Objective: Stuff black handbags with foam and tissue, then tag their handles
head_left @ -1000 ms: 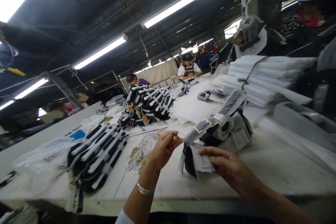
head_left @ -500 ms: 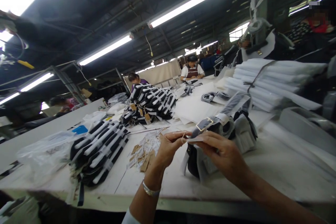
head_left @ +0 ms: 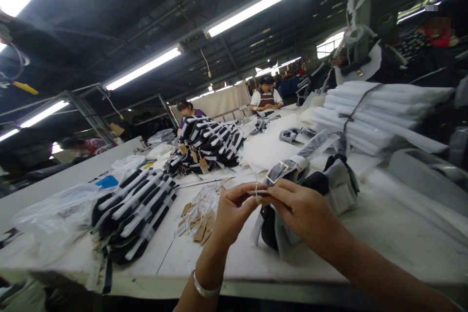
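My left hand [head_left: 234,212] and my right hand [head_left: 310,212] meet above the table, both closed in a pinch. Between their fingertips is a thin flat hang tag [head_left: 262,193], seen nearly edge-on. A white string [head_left: 256,181] loops up around it by the left fingertips. Just behind the right hand is a dark strap with a gold buckle [head_left: 278,172], wrapped in clear film. Below it sits a black bag [head_left: 269,230] padded with pale sheets, partly hidden by the hand. Loose brown tags [head_left: 204,226] with white strings lie beside the left wrist.
Black bags with white wrapping [head_left: 137,214] lie in a row at left, near clear plastic [head_left: 54,219]. A larger heap [head_left: 212,141] stands behind. Tied white foam sheets [head_left: 380,112] are at right. Two people [head_left: 266,97] work across the table [head_left: 365,253].
The tag has tilted so that it shows more edge-on, with its string loop now upright around it. My left forearm has turned and shifted slightly left; both hands still pinch.
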`<action>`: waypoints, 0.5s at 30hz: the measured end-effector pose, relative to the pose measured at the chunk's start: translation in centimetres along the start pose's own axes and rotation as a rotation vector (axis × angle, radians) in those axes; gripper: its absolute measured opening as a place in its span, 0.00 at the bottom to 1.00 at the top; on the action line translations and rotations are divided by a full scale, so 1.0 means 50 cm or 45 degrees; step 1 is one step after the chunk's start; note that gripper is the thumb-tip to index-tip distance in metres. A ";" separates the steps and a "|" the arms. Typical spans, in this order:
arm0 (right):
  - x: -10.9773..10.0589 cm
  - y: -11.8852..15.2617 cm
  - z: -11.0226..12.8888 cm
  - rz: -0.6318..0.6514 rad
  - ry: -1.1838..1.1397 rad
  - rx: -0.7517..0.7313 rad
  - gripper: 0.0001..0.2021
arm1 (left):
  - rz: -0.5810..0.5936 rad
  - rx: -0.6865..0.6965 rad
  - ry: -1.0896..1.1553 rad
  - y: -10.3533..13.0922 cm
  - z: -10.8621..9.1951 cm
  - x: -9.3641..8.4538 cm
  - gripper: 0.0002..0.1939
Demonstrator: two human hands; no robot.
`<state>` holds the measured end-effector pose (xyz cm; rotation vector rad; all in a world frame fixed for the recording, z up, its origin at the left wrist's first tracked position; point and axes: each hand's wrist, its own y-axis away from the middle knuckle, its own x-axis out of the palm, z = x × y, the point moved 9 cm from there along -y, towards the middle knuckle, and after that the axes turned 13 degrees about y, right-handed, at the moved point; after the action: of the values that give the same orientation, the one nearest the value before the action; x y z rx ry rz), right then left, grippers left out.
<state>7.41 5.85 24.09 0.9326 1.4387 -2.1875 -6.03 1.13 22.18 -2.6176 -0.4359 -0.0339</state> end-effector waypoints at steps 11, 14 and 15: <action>-0.011 0.021 -0.019 0.022 -0.367 0.074 0.13 | 0.122 0.484 -0.831 0.055 -0.098 0.070 0.15; -0.010 0.025 -0.019 0.031 -0.402 0.115 0.13 | 0.116 0.458 -0.854 0.062 -0.094 0.067 0.16; -0.008 0.025 -0.020 0.044 -0.448 0.136 0.14 | 0.112 0.436 -0.859 0.062 -0.093 0.065 0.15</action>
<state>8.79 6.20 23.26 0.5612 1.1420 -2.2805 -1.71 -2.65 25.19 -2.2445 -0.4922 0.8900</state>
